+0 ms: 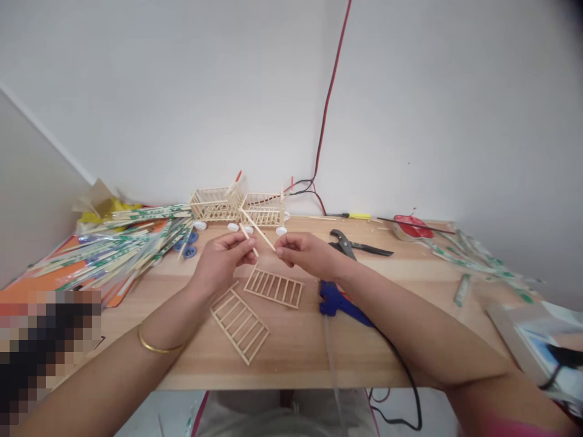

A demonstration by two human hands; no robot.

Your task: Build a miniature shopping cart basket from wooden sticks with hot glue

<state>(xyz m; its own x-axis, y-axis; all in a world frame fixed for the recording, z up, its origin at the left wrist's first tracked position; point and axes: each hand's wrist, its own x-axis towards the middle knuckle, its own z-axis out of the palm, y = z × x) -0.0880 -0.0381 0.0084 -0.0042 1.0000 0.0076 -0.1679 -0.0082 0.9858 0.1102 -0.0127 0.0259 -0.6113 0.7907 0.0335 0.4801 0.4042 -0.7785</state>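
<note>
My left hand (221,260) and my right hand (306,253) are raised over the wooden table (300,340), fingers pinched. Each grips a thin wooden stick (256,231); the two sticks cross between the hands. Below them lie two flat ladder-like stick frames, one (274,287) under my right hand and one (240,325) nearer the front edge. A small cart built of sticks (237,207) with white wheels stands at the back by the wall.
A pile of wrapped chopsticks (122,249) covers the left side. A blue glue gun (339,301) with a black cord lies right of the frames. Black pliers (357,244), a red tape roll (411,226) and more wrappers (483,264) sit at the right. Red and black wires (324,121) hang down the wall.
</note>
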